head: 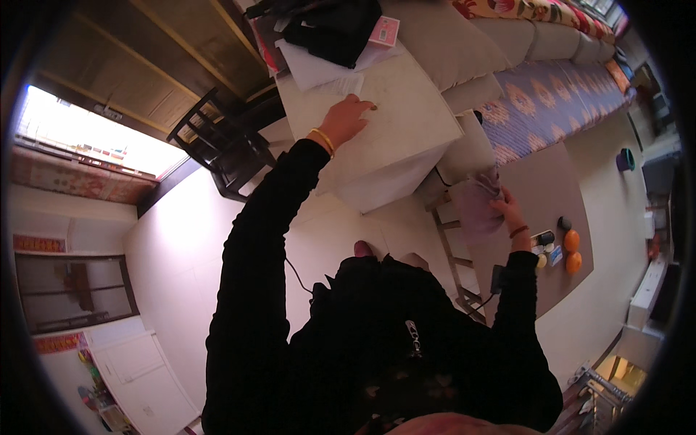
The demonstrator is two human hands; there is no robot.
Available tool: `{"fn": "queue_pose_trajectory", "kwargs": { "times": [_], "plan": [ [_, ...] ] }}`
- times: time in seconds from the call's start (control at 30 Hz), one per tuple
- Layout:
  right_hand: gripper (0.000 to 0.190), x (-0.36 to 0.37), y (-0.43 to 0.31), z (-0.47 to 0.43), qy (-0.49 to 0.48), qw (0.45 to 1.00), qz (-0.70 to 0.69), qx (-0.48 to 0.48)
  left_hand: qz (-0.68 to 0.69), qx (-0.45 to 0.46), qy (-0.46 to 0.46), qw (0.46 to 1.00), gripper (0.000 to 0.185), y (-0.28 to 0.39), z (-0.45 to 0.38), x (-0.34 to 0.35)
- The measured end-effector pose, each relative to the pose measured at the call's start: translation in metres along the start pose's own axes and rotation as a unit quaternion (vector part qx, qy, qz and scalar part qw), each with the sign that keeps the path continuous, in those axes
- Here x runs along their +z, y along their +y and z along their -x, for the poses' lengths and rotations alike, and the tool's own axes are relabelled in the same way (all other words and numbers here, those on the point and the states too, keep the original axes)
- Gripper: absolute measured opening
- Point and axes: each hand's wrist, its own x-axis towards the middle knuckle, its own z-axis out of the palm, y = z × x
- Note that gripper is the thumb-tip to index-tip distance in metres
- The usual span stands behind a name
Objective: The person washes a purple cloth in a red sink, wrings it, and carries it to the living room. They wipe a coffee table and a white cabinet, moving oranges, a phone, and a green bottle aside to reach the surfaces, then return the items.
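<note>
My left hand [345, 122], with a gold bangle at the wrist, is over the white top of a box-shaped table [408, 117]. Its fingertips meet a tiny brownish object [374, 107]; whether they pinch it or only touch it is unclear. A printed sheet of paper [343, 86] lies just beyond the knuckles. Off to the right, my right hand [508, 209] grips a purple cloth [481, 196]. The cloth hangs loosely, somewhat blurred, near the edge of a brown table [530, 190].
Black fabric [337, 30] and a pink box [385, 31] cover the white table's far end. A black chair [228, 147] stands left of it, a cushioned sofa [462, 49] beyond. Two oranges [572, 242] and small items rest on the brown table, near a wooden stool [454, 244].
</note>
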Motion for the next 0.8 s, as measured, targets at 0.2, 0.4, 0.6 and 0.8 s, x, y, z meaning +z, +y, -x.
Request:
{"fn": "queue_pose_trajectory", "kwargs": {
  "times": [0.2, 0.4, 0.6, 0.8],
  "plan": [
    [0.063, 0.066, -0.173, -0.003, -0.031, 0.988, 0.062, -0.135, -0.032, 0.028, -0.07, 0.997, 0.016, -0.015, -0.057, 0.021],
    [0.049, 0.171, -0.215, -0.104, -0.029, 0.888, 0.334, -0.316, -0.039, 0.017, 0.003, 0.999, 0.008, -0.061, -0.063, 0.007],
    [0.037, 0.216, -0.215, -0.174, 0.112, 0.746, 0.602, -0.261, -0.074, -0.009, 0.073, 0.995, 0.006, -0.099, -0.079, 0.008],
    [0.024, 0.251, -0.237, -0.151, 0.036, 0.734, 0.625, -0.264, 0.012, -0.005, 0.071, 0.997, 0.017, -0.112, -0.079, -0.002]
  ]
}}
